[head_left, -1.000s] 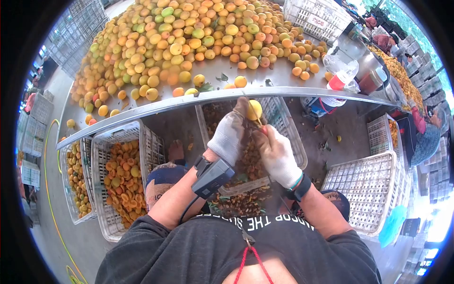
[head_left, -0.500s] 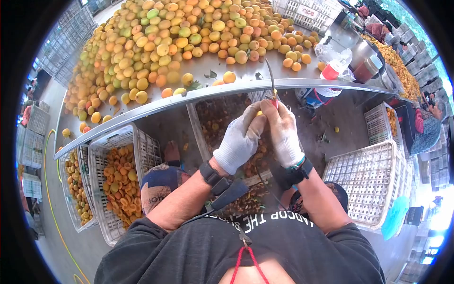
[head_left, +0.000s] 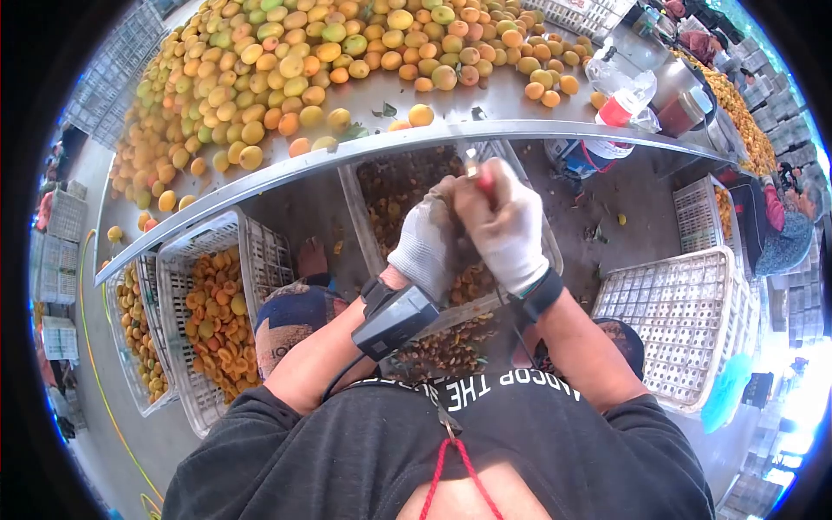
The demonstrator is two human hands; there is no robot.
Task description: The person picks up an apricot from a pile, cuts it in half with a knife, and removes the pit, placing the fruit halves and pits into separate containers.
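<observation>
— What step am I on?

— Pitting, I judge. My left hand [head_left: 426,245] is cupped shut around an apricot I can barely see, over the pit crate [head_left: 407,186] just near of the bench [head_left: 485,108] edge. My right hand [head_left: 505,227] is clenched on the red-handled knife [head_left: 482,178], touching the left.

— And next?

— Probably working the stone free over that crate; the halves crate [head_left: 217,303] sits left.

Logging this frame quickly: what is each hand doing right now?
Left hand: closed, fingers curled against the right hand; what it holds is hidden.
Right hand: closed on a red-handled knife.
</observation>
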